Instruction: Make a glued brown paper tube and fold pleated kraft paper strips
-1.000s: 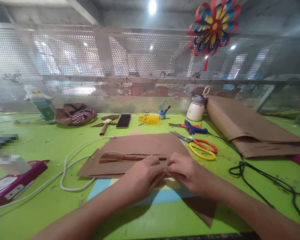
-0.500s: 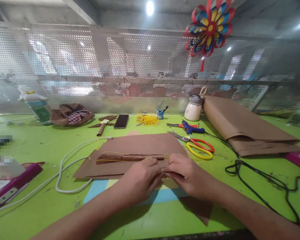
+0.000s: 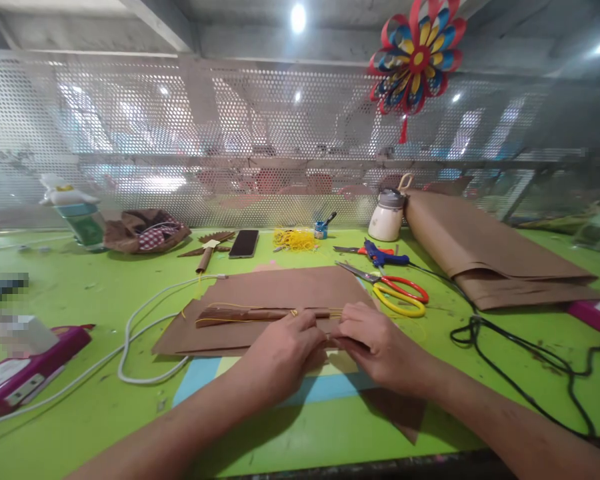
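My left hand (image 3: pixel 290 347) and my right hand (image 3: pixel 377 343) meet at the middle of the table, fingers pinched close together. Between their fingertips is a piece of brown paper, mostly hidden by the fingers. Its pointed corner (image 3: pixel 400 412) hangs out below my right wrist. Just beyond the hands, a rolled brown paper tube (image 3: pixel 250 316) with thin yellow string along it lies on a flat brown paper sheet (image 3: pixel 290 285). Beneath them shows a blue and yellow sheet (image 3: pixel 200 377).
Scissors with red and yellow handles (image 3: pixel 399 300) and a blue glue gun (image 3: pixel 384 255) lie to the right. Behind are a phone (image 3: pixel 244 244), yellow string (image 3: pixel 295 239) and a white bottle (image 3: pixel 386 219). A folded brown paper stack (image 3: pixel 500 247), black cable (image 3: pixel 525 350) and white cable (image 3: pixel 125 343) flank the work.
Both hands stay pinched in nearly the same place, with only slight finger movement at the brown paper. The whole view has shifted slightly.
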Motion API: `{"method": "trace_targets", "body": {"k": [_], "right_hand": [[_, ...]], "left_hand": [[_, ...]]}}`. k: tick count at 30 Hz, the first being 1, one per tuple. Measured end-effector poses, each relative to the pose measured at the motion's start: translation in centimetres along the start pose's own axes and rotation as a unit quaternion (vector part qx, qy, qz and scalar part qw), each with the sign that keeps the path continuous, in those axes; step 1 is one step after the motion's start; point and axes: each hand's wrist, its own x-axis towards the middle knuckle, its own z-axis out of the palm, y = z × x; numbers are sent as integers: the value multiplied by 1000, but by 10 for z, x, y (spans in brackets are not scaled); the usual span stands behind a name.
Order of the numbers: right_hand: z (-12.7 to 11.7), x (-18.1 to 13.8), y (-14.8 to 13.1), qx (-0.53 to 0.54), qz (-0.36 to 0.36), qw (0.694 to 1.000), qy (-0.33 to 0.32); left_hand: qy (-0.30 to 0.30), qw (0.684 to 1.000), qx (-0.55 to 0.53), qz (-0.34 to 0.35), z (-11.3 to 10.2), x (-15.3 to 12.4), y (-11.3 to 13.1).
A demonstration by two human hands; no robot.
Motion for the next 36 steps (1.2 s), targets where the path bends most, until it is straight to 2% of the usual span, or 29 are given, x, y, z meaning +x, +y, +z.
{"method": "trace_targets", "body": {"k": [4, 10, 19, 26, 36], "right_hand": [[0, 0, -1, 3, 0, 1000, -1], [-2, 0, -1, 9, 0, 1000, -24], [-3, 0, -1, 41, 14, 999, -18], [-5, 0, -2, 41, 9, 999, -10], [-5, 0, -2, 40, 18, 999, -22]], "left_hand": [[0, 1000, 16, 6, 2, 0, 1], [-45, 999, 16, -12, 4, -1, 2], [-30, 1000, 2, -1, 8, -1, -2], [-55, 996, 21, -61, 9, -2, 0], [-47, 998, 33, -38, 8, -3, 1]]}}
